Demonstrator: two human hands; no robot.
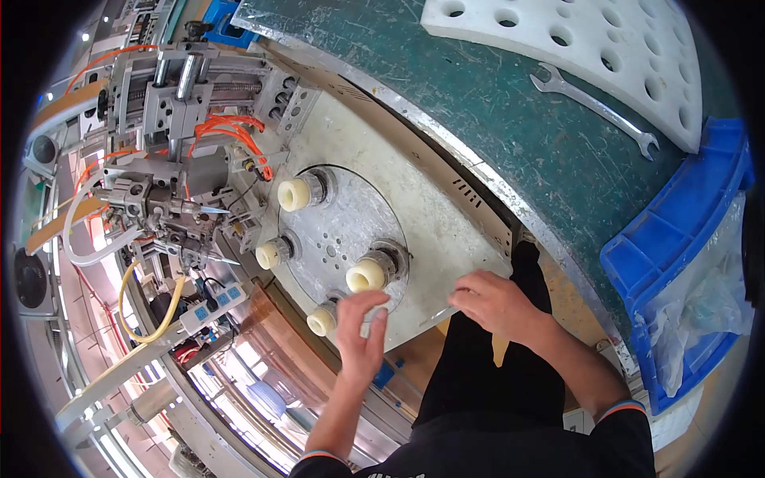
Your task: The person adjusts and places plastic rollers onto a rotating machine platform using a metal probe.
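My left hand (360, 341) is over the near edge of a round metal plate (351, 215), beside the nearest fixtures. Its fingers are curved and the thumb stands apart, with nothing I can make out held between them. To the right, my right hand (496, 306) has its fingers curled above the machine's corner. A yellowish tapered piece (500, 350) sticks out below this hand, seemingly held in it; its upper part is hidden. On the plate stand several cream ring-shaped holders, including a near one (365, 276) and a far one (294, 194), on metal bases.
Metal machinery (163, 199) with orange hoses stands at the left, above a power strip (212, 307). A green bench (478, 88) carries a wrench (594, 107) and a white perforated board (586, 48). At the right, a blue crate (677, 215) holds clear plastic bags.
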